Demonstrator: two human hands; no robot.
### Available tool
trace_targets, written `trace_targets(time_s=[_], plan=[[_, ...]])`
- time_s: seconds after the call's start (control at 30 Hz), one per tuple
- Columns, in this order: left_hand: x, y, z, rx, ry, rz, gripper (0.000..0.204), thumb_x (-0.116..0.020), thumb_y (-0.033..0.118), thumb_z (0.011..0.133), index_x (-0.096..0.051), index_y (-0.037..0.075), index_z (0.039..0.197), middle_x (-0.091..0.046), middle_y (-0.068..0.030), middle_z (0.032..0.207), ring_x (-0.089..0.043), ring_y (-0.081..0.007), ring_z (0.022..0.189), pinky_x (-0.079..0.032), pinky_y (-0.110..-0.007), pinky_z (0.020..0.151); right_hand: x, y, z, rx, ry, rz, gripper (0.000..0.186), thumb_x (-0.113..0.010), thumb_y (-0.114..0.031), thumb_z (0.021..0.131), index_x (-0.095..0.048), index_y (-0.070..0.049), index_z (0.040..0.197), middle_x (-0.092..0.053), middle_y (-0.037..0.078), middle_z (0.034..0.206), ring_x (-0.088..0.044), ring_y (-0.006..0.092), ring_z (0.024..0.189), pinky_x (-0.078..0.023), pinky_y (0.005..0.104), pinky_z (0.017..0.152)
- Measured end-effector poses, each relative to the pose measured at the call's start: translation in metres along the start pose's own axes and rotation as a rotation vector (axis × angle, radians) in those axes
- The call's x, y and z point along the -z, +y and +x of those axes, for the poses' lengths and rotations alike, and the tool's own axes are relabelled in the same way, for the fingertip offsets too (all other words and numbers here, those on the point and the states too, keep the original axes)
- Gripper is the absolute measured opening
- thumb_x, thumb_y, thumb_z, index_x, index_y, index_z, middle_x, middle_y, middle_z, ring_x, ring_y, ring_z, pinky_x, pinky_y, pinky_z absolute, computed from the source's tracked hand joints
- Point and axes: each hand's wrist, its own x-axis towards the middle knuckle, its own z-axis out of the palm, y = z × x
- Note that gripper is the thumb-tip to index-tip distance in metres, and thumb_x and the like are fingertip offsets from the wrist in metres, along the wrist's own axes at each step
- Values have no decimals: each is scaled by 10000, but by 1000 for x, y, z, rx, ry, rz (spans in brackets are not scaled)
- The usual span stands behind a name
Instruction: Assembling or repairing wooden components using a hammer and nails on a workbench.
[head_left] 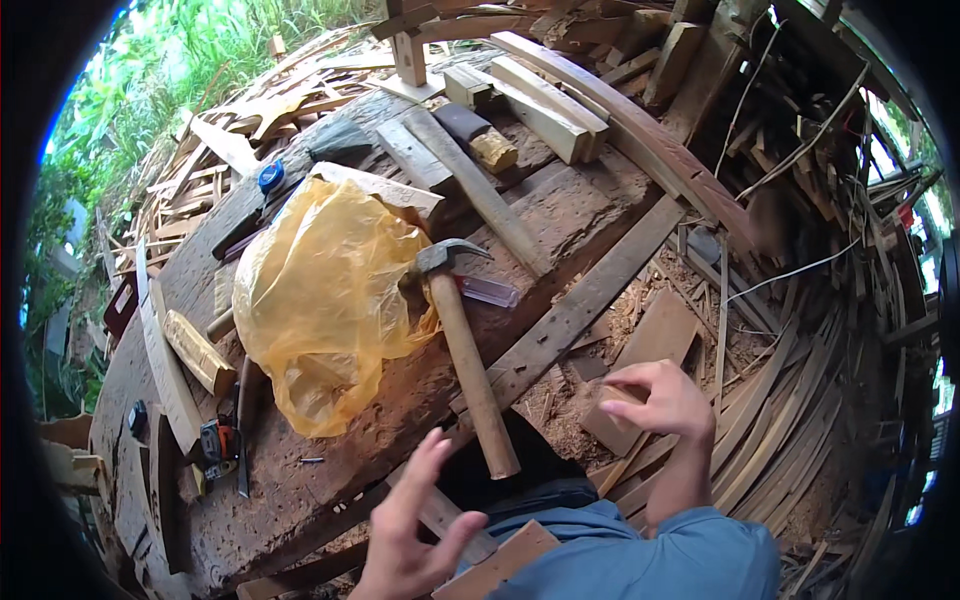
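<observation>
My left hand (pixel 415 530) is at the lower middle, its fingers spread and thumb apart, holding nothing. Below the bench edge to the right, my right hand (pixel 665 400) is curled, thumb and fingertips near each other; anything held in it is too small to make out. A claw hammer (pixel 465 350) lies with its head by a crumpled yellow plastic bag (pixel 330 290) and its wooden handle jutting over the edge toward me. Beside the head is a screwdriver's clear handle (pixel 488 291). A piece of wood (pixel 510 562) rests against my body, close to the left hand.
The worn wooden bench (pixel 390 400) carries a blue tape measure (pixel 271 177), an orange-and-black tool (pixel 219 440) and a wood block (pixel 200 350). Wooden bars (pixel 480 190) lie at its far side. Long wood strips (pixel 790 430) and sawdust cover the right.
</observation>
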Motion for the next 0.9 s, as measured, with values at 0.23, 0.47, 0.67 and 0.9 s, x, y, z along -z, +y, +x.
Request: trace_targets(time_s=[0.23,0.47,0.67,0.9], plan=[[11,-27,-15,64,410,144,393,-672,217,925,-603,-37,1218,-660,-154,1154,-639,-198,1034,-520,-309,852,-14,2,11,-89,94,-101,394,-726,-342,810,-716,-14,1028,-707,198,916,-692,344,861,-538,372,816],[36,-84,-73,612,403,197,457,-550,334,1006,-670,-58,804,-665,-70,655,-601,-100,592,-458,-216,557,-47,-16,20,-119,-100,-246,295,-661,-305,839,-707,-15,861,-681,213,876,-663,388,883,-537,450,806],[-2,-153,-87,565,151,-429,389,-481,342,1031,-589,-30,1069,-663,-83,972,-660,-167,872,-539,-289,740,-116,-42,-14,202,-529,-259,323,-643,-331,869,-716,-27,787,-684,199,756,-684,366,764,-534,476,698],[-28,-120,-63,488,248,-845,351,-491,253,1025,-454,-40,1215,-646,-234,1088,-681,-268,902,-574,-409,801,-146,-44,-28,311,-533,-275,241,-622,-288,886,-694,-60,857,-677,123,839,-681,316,839,-497,483,785]])
